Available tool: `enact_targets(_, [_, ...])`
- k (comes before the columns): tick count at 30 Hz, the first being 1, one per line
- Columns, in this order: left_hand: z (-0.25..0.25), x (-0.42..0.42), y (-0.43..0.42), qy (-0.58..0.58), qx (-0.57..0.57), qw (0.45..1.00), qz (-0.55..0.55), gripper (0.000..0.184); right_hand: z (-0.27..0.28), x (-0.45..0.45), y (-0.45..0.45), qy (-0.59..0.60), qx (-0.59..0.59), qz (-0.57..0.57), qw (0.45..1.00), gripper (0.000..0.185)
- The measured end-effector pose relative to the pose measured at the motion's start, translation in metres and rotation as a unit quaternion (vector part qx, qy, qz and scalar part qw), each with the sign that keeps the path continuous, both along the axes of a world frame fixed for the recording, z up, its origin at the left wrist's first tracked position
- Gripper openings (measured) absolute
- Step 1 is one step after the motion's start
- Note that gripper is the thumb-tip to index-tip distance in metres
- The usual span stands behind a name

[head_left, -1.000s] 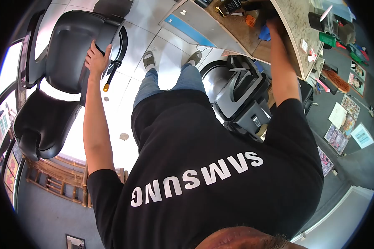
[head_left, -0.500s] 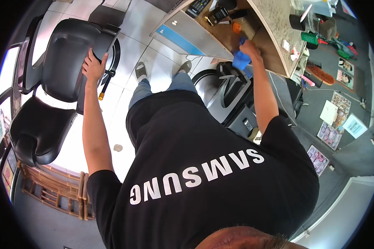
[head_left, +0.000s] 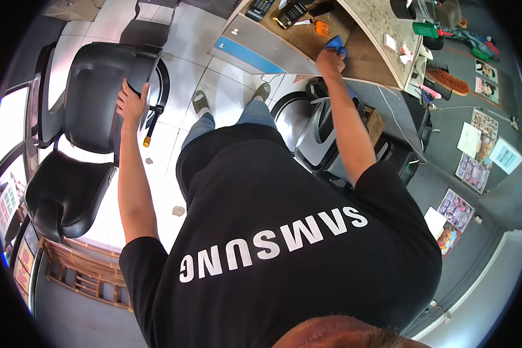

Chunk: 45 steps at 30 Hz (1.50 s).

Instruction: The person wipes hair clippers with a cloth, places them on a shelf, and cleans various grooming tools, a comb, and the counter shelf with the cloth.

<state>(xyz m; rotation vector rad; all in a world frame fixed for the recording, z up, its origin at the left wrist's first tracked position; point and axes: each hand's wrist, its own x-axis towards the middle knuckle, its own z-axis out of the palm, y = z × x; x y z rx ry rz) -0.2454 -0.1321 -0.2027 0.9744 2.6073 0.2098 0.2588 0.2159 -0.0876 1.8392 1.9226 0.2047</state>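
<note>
My left hand (head_left: 131, 103), its fingers spread, is at the side edge of a black padded salon chair (head_left: 93, 95); it holds nothing. At the right, my right hand (head_left: 330, 62) is closed round a crumpled blue cloth (head_left: 336, 44), over the front of an open cabinet compartment (head_left: 365, 53). Just beyond that hand lies an orange comb-like piece (head_left: 321, 27). A dark bottle with a gold part (head_left: 289, 15) and a black remote (head_left: 260, 8) are farther along the same compartment.
Below the compartment is a grey drawer front with a blue stripe (head_left: 248, 54). A black and grey bin-like unit (head_left: 325, 136) stands beside my right forearm. A brown-bristled brush (head_left: 448, 82) and a green brush (head_left: 425, 29) are at the right. A bamboo bench (head_left: 90, 275) is at lower left.
My right hand came out from deep in the compartment with the blue cloth and moved left to its front. My left hand stayed at the chair. The view has shifted slightly.
</note>
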Motion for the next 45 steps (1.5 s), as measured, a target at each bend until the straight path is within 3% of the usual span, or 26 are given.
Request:
enact_targets(2, [-0.001, -0.001, 0.001, 0.0, -0.004, 1.0, 0.002, 0.096, 0.025, -0.016, -0.028, -0.014, -0.099, -0.019, 0.995, 0.043])
enact_targets(5, [-0.002, -0.001, 0.001, -0.009, 0.001, 1.0, 0.003, 0.096, 0.078, -0.025, -0.054, 0.167, -0.115, 0.039, 0.978, 0.043])
enact_targets(6, [-0.001, 0.0, 0.001, -0.01, 0.004, 1.0, 0.005, 0.096, 0.077, -0.012, -0.053, 0.268, -0.096, 0.047, 0.957, 0.044])
enact_targets(9, [0.002, 0.002, 0.003, 0.003, 0.004, 1.0, 0.004, 0.096, 0.104, -0.007, -0.065, 0.314, 0.026, -0.033, 0.948, 0.044])
enact_targets(10, [0.003, 0.002, 0.002, 0.002, 0.001, 1.0, 0.002, 0.095, 0.09, 0.005, -0.069, 0.334, 0.11, 0.008, 0.936, 0.045])
enact_targets(12, [0.004, 0.001, 0.001, 0.009, 0.002, 1.0, -0.004, 0.095, 0.037, 0.024, -0.074, 0.218, 0.147, 0.083, 0.961, 0.045])
enact_targets(14, [0.004, 0.001, 0.002, 0.005, -0.013, 1.0, -0.001, 0.095, 0.002, 0.017, -0.08, 0.149, 0.084, 0.074, 0.983, 0.045])
enact_targets(17, [0.0, -0.003, 0.003, 0.011, -0.026, 1.0, -0.002, 0.096, 0.029, -0.01, -0.088, 0.272, 0.078, 0.067, 0.957, 0.043])
enact_targets(18, [-0.001, -0.005, 0.004, 0.011, -0.03, 1.0, -0.002, 0.097, 0.037, -0.004, -0.082, 0.378, 0.042, 0.038, 0.924, 0.042])
enact_targets(21, [-0.002, -0.005, 0.004, 0.003, -0.041, 0.999, -0.003, 0.098, 0.064, 0.014, -0.07, 0.488, 0.039, -0.084, 0.868, 0.044])
enact_targets(22, [-0.003, -0.006, 0.004, 0.003, -0.047, 0.999, -0.003, 0.098, 0.067, 0.014, -0.073, 0.453, 0.131, -0.054, 0.88, 0.044])
enact_targets(25, [-0.001, -0.005, 0.003, 0.007, -0.048, 0.999, -0.001, 0.099, 0.016, 0.015, -0.08, 0.311, 0.245, 0.069, 0.916, 0.044])
enact_targets(26, [-0.003, -0.005, 0.002, 0.009, -0.045, 0.999, -0.001, 0.1, 0.008, 0.003, -0.089, 0.244, 0.148, 0.092, 0.954, 0.044])
enact_targets(27, [-0.003, -0.005, 0.002, 0.011, -0.042, 0.999, -0.002, 0.1, 0.014, -0.011, -0.097, 0.315, 0.114, 0.079, 0.939, 0.044])
enact_targets(29, [0.003, -0.004, 0.006, 0.015, -0.048, 0.999, 0.002, 0.097, 0.051, -0.041, -0.103, 0.453, 0.044, 0.057, 0.889, 0.044])
enact_targets(30, [0.009, 0.0, 0.008, 0.017, -0.053, 0.998, 0.004, 0.096, 0.062, -0.045, -0.104, 0.55, -0.024, -0.025, 0.834, 0.044])
enact_targets(33, [0.044, 0.039, 0.02, 0.185, 0.13, 0.972, -0.067, 0.079, 0.099, -0.059, -0.11, 0.749, -0.194, -0.233, 0.589, 0.041])
enact_targets(35, [0.098, 0.087, 0.045, 0.107, 0.289, 0.941, -0.142, 0.059, 0.13, -0.06, -0.124, 0.805, -0.263, -0.329, 0.418, 0.038])
enact_targets(36, [0.115, 0.112, 0.055, 0.005, 0.349, 0.923, -0.16, 0.055, 0.122, -0.053, -0.126, 0.803, -0.29, -0.351, 0.385, 0.035])
enact_targets(37, [0.134, 0.137, 0.063, -0.097, 0.405, 0.892, -0.174, 0.051, 0.153, -0.066, -0.134, 0.808, -0.319, -0.338, 0.362, 0.031])
enact_targets(39, [0.209, 0.191, 0.081, -0.152, 0.428, 0.863, -0.223, 0.051, 0.138, -0.074, -0.141, 0.809, -0.315, -0.337, 0.364, 0.03])
enact_targets(41, [0.253, 0.225, 0.092, -0.197, 0.486, 0.795, -0.305, 0.05, 0.12, -0.088, -0.154, 0.779, -0.335, -0.309, 0.431, 0.033])
enact_targets(43, [0.22, 0.227, 0.102, -0.133, 0.473, 0.786, -0.374, 0.049, 0.133, -0.115, -0.174, 0.782, -0.309, -0.265, 0.473, 0.031])
enact_targets(44, [0.195, 0.229, 0.107, -0.1, 0.466, 0.779, -0.407, 0.049, 0.136, -0.124, -0.182, 0.762, -0.305, -0.212, 0.53, 0.03])
enact_targets(45, [0.173, 0.228, 0.105, -0.244, 0.422, 0.822, -0.294, 0.046, 0.139, -0.131, -0.188, 0.739, -0.297, -0.159, 0.583, 0.029])
